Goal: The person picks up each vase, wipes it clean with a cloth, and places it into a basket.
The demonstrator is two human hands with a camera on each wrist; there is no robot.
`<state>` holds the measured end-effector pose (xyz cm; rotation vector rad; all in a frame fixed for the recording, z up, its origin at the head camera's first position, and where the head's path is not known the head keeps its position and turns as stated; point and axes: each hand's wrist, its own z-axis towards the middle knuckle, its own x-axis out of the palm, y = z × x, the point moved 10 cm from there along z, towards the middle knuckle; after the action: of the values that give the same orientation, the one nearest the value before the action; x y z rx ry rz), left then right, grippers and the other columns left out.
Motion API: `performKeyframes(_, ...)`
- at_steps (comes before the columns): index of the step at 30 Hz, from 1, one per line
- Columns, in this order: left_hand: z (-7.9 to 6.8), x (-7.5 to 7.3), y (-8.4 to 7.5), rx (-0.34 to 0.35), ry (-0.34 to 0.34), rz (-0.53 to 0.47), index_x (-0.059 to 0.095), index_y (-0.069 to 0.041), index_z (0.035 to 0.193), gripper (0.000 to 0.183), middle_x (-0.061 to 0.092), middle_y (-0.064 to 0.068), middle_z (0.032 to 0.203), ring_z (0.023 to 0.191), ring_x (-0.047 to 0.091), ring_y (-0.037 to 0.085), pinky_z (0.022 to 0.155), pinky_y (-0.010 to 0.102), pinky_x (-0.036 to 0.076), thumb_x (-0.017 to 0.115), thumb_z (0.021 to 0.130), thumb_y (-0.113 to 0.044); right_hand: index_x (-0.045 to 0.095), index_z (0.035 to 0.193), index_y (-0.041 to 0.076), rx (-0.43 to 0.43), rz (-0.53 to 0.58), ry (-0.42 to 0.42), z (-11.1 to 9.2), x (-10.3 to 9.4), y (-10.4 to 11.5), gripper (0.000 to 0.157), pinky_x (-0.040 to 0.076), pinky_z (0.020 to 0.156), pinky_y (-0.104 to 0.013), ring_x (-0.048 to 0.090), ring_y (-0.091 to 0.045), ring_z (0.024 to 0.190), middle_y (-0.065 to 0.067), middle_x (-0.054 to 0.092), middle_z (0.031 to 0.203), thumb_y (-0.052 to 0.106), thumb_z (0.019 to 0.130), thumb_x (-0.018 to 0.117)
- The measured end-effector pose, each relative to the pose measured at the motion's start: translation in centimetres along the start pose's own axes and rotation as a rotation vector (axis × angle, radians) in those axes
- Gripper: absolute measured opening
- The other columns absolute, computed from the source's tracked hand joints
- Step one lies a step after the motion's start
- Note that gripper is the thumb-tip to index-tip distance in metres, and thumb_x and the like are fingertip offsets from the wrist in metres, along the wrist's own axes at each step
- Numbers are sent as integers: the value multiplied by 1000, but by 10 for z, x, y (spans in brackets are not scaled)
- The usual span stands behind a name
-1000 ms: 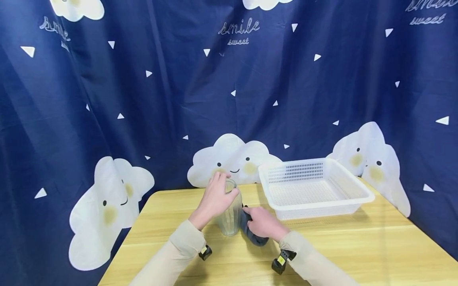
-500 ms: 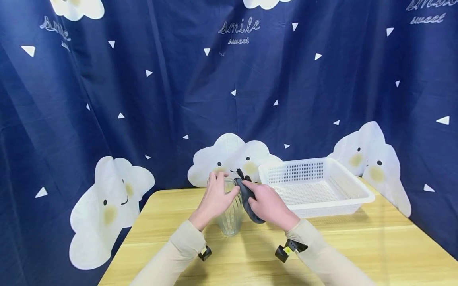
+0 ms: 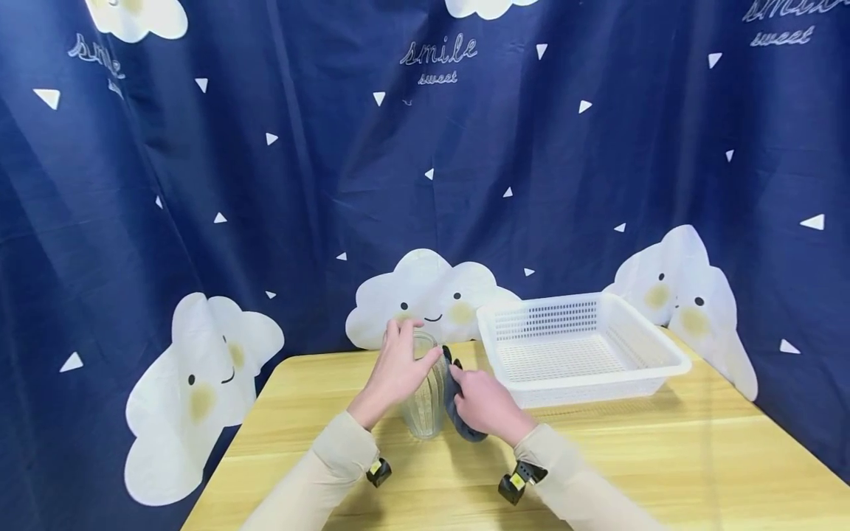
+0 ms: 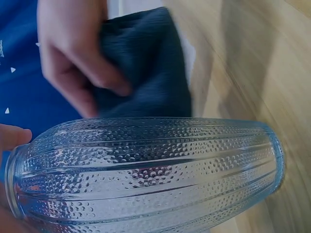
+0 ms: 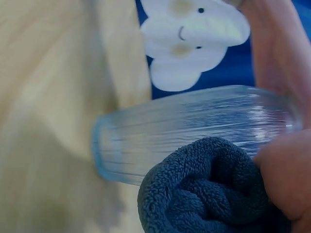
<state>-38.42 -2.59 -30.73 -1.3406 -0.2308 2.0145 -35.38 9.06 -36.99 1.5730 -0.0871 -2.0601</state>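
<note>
A clear glass vase (image 3: 423,417) with ribs and a dimpled texture stands upright on the table. My left hand (image 3: 397,369) grips it around the neck, thumb on the near right side of the rim. In my right hand (image 3: 490,404) is a bunched dark blue-grey towel (image 3: 467,428), which lies along the vase's right side. The left wrist view shows the towel (image 4: 153,73) at the glass wall (image 4: 146,170), pinched by thumb and fingers. Its thick, folded terry pile (image 5: 199,194) fills the lower part of the right wrist view and hides part of the vase (image 5: 165,128).
A white perforated plastic basket (image 3: 598,385) stands on the wooden table (image 3: 598,457), to the right of the right hand. Behind the table hangs a dark blue curtain (image 3: 372,206) with clouds and triangles.
My right hand took the towel up the vase's side to near the rim, then back down along the glass. The left hand and the vase have stayed in place.
</note>
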Motion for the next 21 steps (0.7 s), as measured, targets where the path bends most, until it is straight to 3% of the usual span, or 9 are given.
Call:
performKeyframes(6,0,1,1,24,-5,10,44,-22,129,55,36,2,114,103,41,17,84,35,40,57,83,-51,51,129,0,1,-13,78,-7,33,-5,50,51,74,-37,63,-28,95,-21,63,109,15,82,60)
performKeyframes(9,0,0,1,37,-14,8,45,-20,128,55,36,2,111,101,40,18,84,36,39,57,83,-50,50,129,-3,-12,25,105,-8,42,-5,50,51,70,-34,64,-26,92,-22,63,110,13,82,60)
performKeyframes(12,0,-1,1,47,-15,2,45,-18,128,57,38,3,110,101,40,19,85,36,39,57,83,-51,50,129,-3,-4,74,121,-6,43,-8,49,51,74,-33,62,-24,98,-21,61,114,10,82,58)
performKeyframes(16,-2,-1,3,38,11,4,43,-19,130,61,41,3,115,104,43,18,85,36,41,56,83,-55,50,130,0,12,130,102,-3,30,-12,47,50,73,-35,63,-24,91,-20,61,115,7,83,55)
performKeyframes(21,0,-6,0,59,9,-22,45,-18,130,56,47,5,122,109,47,20,88,39,41,61,83,-45,51,132,9,-4,123,-53,4,-20,-2,49,47,62,-30,59,-14,72,-16,66,105,9,83,55)
